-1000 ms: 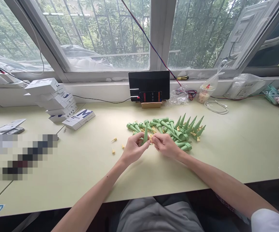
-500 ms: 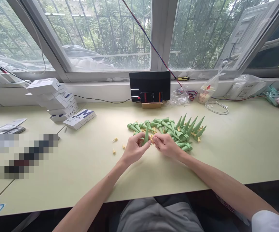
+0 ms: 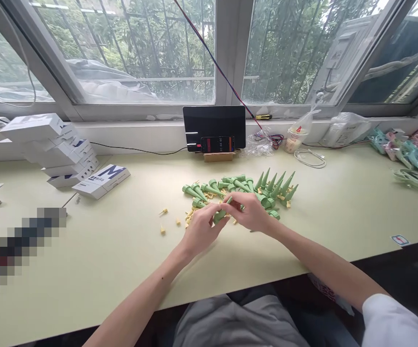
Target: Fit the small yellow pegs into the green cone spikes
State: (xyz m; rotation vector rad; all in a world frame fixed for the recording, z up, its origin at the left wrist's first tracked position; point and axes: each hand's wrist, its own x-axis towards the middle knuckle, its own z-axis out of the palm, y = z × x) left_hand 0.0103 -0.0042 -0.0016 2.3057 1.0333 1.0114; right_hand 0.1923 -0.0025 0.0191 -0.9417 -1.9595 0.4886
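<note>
Left hand (image 3: 202, 227): one, bare, thumb and fingers closed about a green spike (image 3: 220, 215), which lies tilted between the two hands, over the table (image 3: 303, 246) and at the near side of the heap; right hand (image 3: 251, 212): one, bare, fingers bent and brought in at the spike's narrow upper end, touching or almost touching the left hand; whether they grip the spike or some small part hidden behind them, cannot tell; loose green spikes (image 3: 241, 184): many, ribbed at the wide end, lying in a heap just beyond and beside the hands; standing green spikes (image 3: 276, 185): a group, points upward, at the right side of the heap, with yellow pieces about their bases; scattered yellow pieces (image 3: 163, 211): three, small, set apart on the table to the left of the heap; further yellow pieces (image 3: 189, 217): a cluster, partly hidden by the left hand; black tablet (image 3: 214, 124): one, propped upright at the window side; phone (image 3: 226, 143): one, lit, in front of the tablet, above a small cardboard block (image 3: 218, 157); stacked white boxes (image 3: 64, 144): several, unevenly piled at left; single white box (image 3: 102, 181): one, lying beside that stack; cup (image 3: 295, 140): one, in a clear bag, at the back right; white cable (image 3: 310, 159): one, coiled, near the cup.
</note>
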